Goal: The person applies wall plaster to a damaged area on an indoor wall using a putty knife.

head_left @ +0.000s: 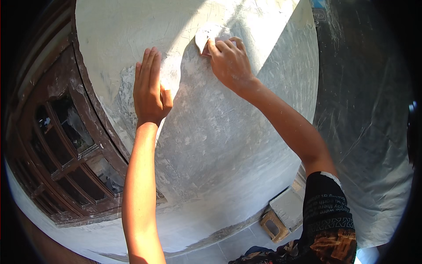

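A plastered wall (220,132), grey-white and rough, fills the middle of the head view. My left hand (150,88) lies flat against it, fingers straight and together, pointing up. My right hand (229,62) is higher and to the right, pressing a small whitish sheet of sandpaper (205,34) onto the plaster; the sheet's upper left corner sticks out past my fingertips. Sunlight falls on the upper part of the wall, and my arms cast a shadow over the lower part.
A dark wooden window frame (66,149) with glass panes stands at the left. At lower right, a small wooden stool (277,224) with a grey board on it sits on the tiled floor. Dusty plastic sheeting (369,132) hangs at the right.
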A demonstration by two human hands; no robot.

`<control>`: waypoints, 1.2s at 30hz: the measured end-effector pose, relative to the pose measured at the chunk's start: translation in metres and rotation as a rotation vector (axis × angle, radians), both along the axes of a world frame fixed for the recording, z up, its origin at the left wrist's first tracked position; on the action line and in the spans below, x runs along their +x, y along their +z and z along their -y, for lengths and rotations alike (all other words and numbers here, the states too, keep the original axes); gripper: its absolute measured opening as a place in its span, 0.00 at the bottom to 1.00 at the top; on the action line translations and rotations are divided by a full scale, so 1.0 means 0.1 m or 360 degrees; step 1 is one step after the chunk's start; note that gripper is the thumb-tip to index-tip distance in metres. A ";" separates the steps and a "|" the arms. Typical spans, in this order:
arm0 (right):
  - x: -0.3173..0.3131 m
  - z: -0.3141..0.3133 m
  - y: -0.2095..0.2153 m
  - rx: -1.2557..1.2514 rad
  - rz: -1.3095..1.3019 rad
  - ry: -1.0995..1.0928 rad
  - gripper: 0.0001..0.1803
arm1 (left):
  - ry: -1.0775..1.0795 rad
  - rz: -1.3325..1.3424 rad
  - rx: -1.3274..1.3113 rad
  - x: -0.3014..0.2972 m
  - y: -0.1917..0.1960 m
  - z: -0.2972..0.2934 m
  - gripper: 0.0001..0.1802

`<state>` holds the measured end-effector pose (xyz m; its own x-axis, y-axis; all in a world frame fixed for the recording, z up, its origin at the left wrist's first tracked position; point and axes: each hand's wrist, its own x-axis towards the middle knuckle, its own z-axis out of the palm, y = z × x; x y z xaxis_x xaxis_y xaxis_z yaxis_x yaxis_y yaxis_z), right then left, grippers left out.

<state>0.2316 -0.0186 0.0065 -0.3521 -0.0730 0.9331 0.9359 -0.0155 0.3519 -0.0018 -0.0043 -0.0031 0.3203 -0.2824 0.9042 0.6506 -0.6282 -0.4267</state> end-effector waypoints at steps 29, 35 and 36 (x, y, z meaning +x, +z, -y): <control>-0.36 0.10 -0.61 -0.0132 0.0302 0.0328 0.13 | 0.0047 -0.0001 -0.0004 -0.07 -0.01 -0.04 0.33; 0.03 0.29 0.18 0.0294 0.0032 0.0366 0.18 | 0.0014 0.0004 0.0018 0.04 0.00 -0.02 0.33; 0.11 0.20 0.34 0.0303 -0.0003 0.0299 0.18 | 0.0022 -0.0001 0.0018 0.01 0.00 -0.01 0.33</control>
<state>0.2424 -0.0382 0.0408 -0.3141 -0.3111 0.8970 0.9293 0.0927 0.3575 -0.0003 -0.0035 -0.0026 0.3247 -0.2880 0.9009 0.6591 -0.6142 -0.4339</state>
